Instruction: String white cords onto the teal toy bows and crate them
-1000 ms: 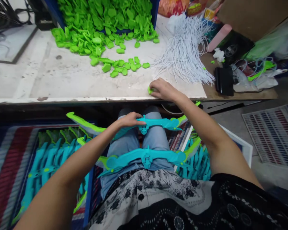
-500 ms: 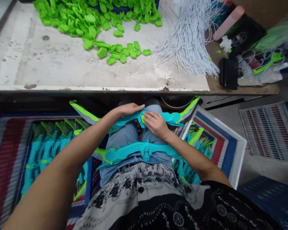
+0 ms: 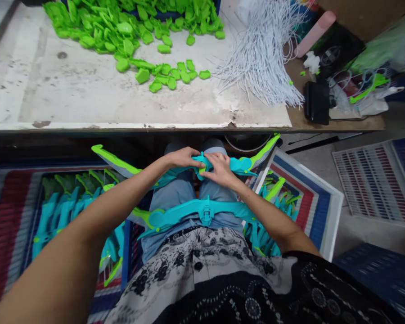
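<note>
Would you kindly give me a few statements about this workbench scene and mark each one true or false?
1. Both hands, left hand and right hand, meet at the middle of the upper toy bow. True.
2. A second bow lies across the lap. True.
3. The loose green pieces on the table are red. False: they are bright green.
4. The white cords lie in the left floor bin. False: they lie on the table.

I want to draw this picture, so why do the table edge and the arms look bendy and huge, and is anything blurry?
In the head view, the wide lens bows the worn white table's front edge and swells the near forearms. The left hand and right hand on the teal plastic toy bow look sharp. Light is soft and even; under the table it is dark. The frame's corners look slightly soft.
</note>
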Demonstrator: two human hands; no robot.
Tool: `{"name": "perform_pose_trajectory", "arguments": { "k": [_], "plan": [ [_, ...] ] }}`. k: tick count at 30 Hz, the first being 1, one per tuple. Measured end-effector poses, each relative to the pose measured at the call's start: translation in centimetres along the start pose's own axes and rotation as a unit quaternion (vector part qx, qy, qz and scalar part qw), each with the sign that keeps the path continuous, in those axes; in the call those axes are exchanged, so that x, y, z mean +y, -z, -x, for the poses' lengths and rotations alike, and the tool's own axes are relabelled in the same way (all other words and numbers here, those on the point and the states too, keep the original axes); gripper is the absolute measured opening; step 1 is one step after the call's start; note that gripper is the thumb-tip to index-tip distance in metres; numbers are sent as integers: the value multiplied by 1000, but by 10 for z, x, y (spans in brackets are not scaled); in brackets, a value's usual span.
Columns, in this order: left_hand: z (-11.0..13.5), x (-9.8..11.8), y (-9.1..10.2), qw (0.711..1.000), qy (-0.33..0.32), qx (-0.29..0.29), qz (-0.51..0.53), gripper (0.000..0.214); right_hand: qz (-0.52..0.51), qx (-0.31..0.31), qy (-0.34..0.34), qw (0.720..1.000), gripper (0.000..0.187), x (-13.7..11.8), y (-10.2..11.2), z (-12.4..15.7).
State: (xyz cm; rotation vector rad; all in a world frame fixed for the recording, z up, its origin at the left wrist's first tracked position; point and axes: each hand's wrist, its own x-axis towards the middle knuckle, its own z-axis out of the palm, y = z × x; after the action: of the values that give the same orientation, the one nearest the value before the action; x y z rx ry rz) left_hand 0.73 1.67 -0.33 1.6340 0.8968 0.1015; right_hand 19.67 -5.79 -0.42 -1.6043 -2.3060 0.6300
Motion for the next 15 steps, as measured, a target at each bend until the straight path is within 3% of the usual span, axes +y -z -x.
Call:
{"name": "perform_pose_trajectory", "arguments": {
  "k": [6, 11, 15],
  "plan": [
    [2, -2, 3, 999, 6, -20, 34, 48, 10, 67, 113, 991, 35, 4, -4, 15],
    [0, -2, 2, 999, 11, -14, 35, 48, -29, 69, 68, 995, 34, 2, -2, 9],
    [-3, -3, -1, 1000, 25, 12, 10, 44, -50, 31, -14, 998, 62, -3, -1, -3]
  ]
}}
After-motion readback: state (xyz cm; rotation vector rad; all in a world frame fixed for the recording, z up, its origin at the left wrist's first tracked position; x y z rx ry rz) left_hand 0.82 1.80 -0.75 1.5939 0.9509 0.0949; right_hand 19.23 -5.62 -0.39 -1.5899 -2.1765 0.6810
